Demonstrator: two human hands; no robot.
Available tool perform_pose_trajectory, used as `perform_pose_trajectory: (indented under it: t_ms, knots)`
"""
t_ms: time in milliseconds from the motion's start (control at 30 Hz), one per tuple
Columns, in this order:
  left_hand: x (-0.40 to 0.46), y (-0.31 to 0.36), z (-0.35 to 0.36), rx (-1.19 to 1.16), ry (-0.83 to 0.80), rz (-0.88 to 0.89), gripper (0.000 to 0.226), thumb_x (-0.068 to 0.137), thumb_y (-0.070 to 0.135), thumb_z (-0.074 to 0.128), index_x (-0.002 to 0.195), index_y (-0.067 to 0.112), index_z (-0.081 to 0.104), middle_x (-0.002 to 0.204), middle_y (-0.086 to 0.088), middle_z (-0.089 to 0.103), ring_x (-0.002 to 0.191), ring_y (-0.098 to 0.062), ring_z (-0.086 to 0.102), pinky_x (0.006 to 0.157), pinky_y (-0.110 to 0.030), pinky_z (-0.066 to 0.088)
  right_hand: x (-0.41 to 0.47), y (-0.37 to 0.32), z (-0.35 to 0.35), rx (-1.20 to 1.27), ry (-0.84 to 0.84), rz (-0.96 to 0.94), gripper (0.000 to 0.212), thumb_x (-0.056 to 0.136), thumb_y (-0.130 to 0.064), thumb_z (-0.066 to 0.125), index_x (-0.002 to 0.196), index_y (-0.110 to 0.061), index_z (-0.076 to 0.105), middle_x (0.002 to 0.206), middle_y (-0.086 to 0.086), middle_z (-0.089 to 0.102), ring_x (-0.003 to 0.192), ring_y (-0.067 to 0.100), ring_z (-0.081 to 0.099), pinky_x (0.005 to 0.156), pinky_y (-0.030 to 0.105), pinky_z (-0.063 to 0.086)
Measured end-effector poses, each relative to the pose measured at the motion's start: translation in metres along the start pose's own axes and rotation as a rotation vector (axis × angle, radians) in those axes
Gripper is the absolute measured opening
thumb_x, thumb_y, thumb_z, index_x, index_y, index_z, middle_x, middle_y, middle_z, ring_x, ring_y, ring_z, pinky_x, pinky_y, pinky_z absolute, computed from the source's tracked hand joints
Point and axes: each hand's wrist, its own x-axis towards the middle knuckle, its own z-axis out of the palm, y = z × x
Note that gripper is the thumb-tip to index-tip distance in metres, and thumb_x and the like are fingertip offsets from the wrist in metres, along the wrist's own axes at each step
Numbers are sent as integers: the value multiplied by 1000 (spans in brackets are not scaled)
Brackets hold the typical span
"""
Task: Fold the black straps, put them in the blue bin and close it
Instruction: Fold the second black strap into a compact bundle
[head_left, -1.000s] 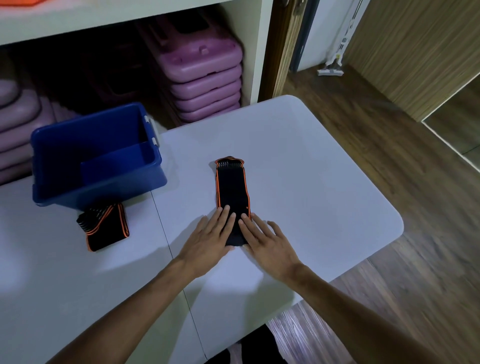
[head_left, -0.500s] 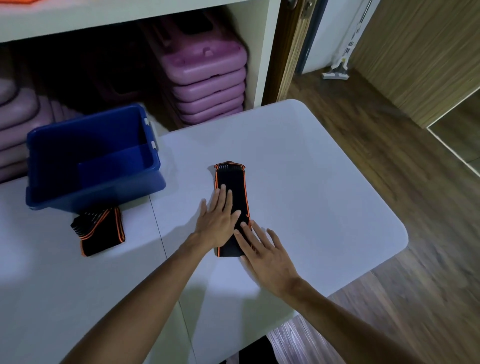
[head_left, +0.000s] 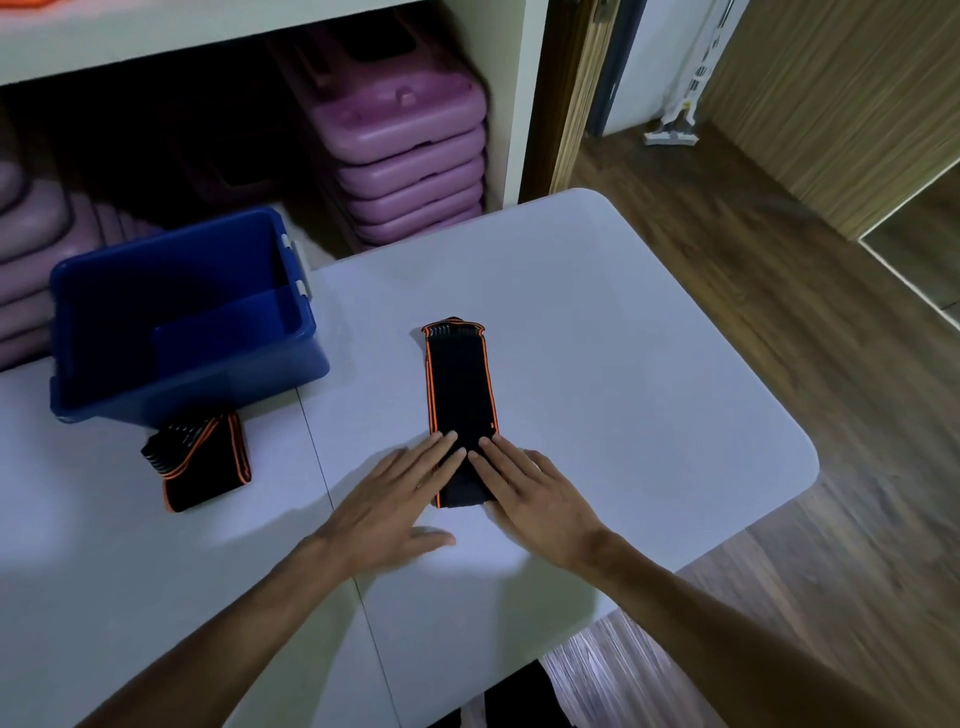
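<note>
On the white table (head_left: 597, 322), midway between its near and far edges, a black strap (head_left: 460, 395) with orange trim lies flat and lengthwise, its near end pinned under two bare hands. The left hand (head_left: 395, 499) rests palm down with its fingers (head_left: 441, 449) spread flat over the strap's near-left corner; the right hand (head_left: 535, 491) mirrors it, fingers extended over the near-right corner. Neither hand grips anything: both press open and flat. The strap looks like woven fabric, a long rectangle with a ribbed, stacked fold at its far end. A second strap (head_left: 200, 462), already folded into a squat bundle with orange edging, sits toward the table's left side, touching or just short of the blue bin (head_left: 208, 384). The bin is smooth plastic with rounded corners and white latches, standing open at the table's far-left edge, nothing discernible inside its dark interior. Behind it, stacked purple plastic steps (head_left: 410, 171) fill a shelf. Bare tabletop runs wide to the right of the strap, out to the rounded far-right and near-right corners.
</note>
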Motion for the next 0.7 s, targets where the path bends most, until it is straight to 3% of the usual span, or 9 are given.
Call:
perform_pose_trajectory:
  t_ms: [67, 167, 300, 400, 500, 567, 633, 700]
  knots:
    - [4, -4, 5, 36, 8, -8, 72, 93, 52, 39, 152, 19, 12, 161, 0, 7, 147, -14, 6, 118, -33, 16, 2, 1, -2, 16, 33, -17, 41, 97, -26, 52, 131, -4, 59, 138, 12, 57, 129, 25, 54, 95, 40, 50]
    - [14, 0, 3, 60, 86, -19, 54, 93, 28, 32, 142, 7, 38, 148, -11, 40, 136, -23, 40, 106, -39, 42, 9, 4, -11, 25, 47, -32, 38, 99, -28, 51, 126, -4, 63, 131, 10, 63, 121, 23, 60, 90, 37, 52]
    - [14, 8, -6, -194, 271, -75, 43, 89, 10, 48, 132, 9, 52, 133, -6, 59, 119, -22, 57, 99, -31, 43, 22, 8, -27, 187, -16, 13, 38, 104, -24, 33, 120, -6, 64, 115, 7, 70, 108, 22, 65, 82, 37, 53]
    - [17, 15, -17, -374, 322, -200, 36, 90, 8, 53, 125, 16, 56, 110, 0, 69, 94, -20, 62, 79, -24, 44, 28, 10, -33, 358, -51, 113, 37, 104, -26, 33, 121, -8, 61, 114, 6, 69, 107, 22, 62, 86, 38, 50]
    - [16, 19, -19, -433, 326, -239, 35, 89, 9, 51, 123, 18, 53, 111, 3, 65, 94, -16, 58, 78, -22, 41, 31, 8, -40, 425, 2, 149, 46, 105, -34, 29, 117, -7, 64, 116, 10, 69, 110, 20, 59, 94, 29, 43]
    - [13, 22, -14, -407, 251, -207, 46, 87, 4, 51, 132, 12, 45, 131, -2, 56, 114, -21, 54, 93, -27, 42, 23, 8, -40, 442, -20, 83, 40, 105, -34, 36, 115, -7, 63, 119, 10, 68, 116, 21, 58, 96, 27, 41]
    - [8, 29, -4, -327, 126, -184, 49, 88, 0, 47, 135, 6, 38, 152, -8, 34, 140, -22, 31, 111, -32, 31, 9, 10, -33, 432, -124, 26, 25, 99, -31, 54, 112, -11, 60, 136, 8, 59, 135, 21, 46, 104, 28, 38]
    - [3, 32, 5, -280, 66, -165, 37, 89, -1, 43, 126, 6, 41, 158, -9, 15, 147, -21, 11, 117, -35, 23, -4, 7, -25, 434, -234, 51, 23, 92, -28, 64, 108, -13, 56, 154, 9, 39, 146, 20, 28, 111, 31, 35]
